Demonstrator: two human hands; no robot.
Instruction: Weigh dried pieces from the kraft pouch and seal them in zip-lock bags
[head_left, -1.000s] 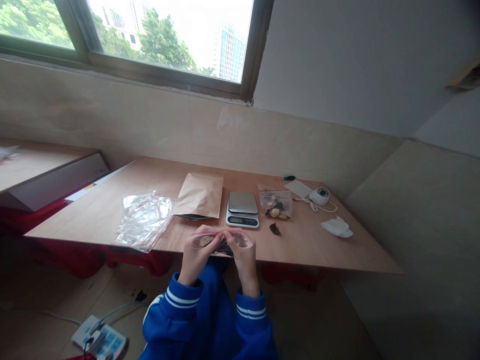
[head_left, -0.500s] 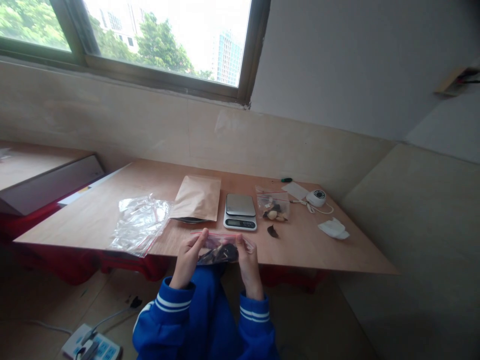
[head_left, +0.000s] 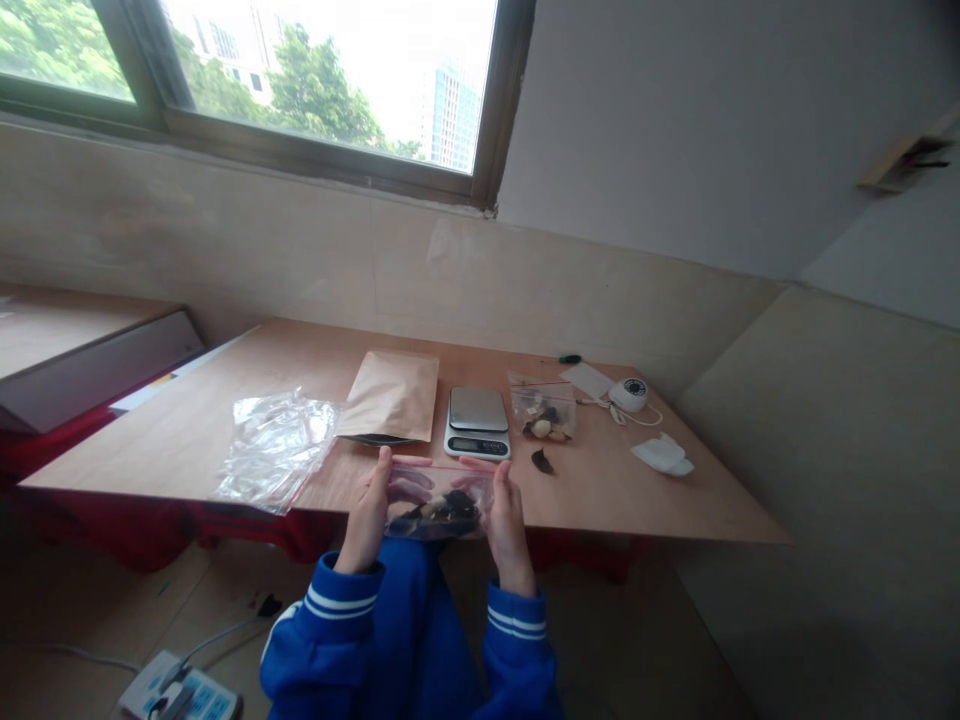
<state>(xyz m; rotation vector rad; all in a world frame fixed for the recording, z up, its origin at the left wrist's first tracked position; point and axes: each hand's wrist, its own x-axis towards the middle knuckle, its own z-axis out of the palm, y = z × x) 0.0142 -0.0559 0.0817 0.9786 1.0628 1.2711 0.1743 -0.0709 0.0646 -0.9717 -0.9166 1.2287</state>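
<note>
Between my hands, at the table's front edge, is a clear zip bag (head_left: 437, 512) with a red seal line. Dark and pale dried pieces lie in its lower part. My left hand (head_left: 366, 522) grips the bag's left side, thumb up and fingers behind the plastic. On the right side my right hand (head_left: 511, 525) holds it the same way. Just beyond the bag stands a white digital kitchen scale (head_left: 478, 412) with a bare metal plate. To its left lies a brown kraft pouch (head_left: 394, 395), its dark mouth towards me.
Several empty clear zip bags (head_left: 274, 445) lie at left. Right of the scale are another filled zip bag (head_left: 541, 410), a dark loose piece (head_left: 541, 461), a white corded device (head_left: 628, 394) and a crumpled tissue (head_left: 663, 455). A power strip (head_left: 180, 690) sits on the floor.
My thumbs have moved from the red seal line out to the bag's sides, and my hands are farther apart. More of the bag's front and contents now shows.
</note>
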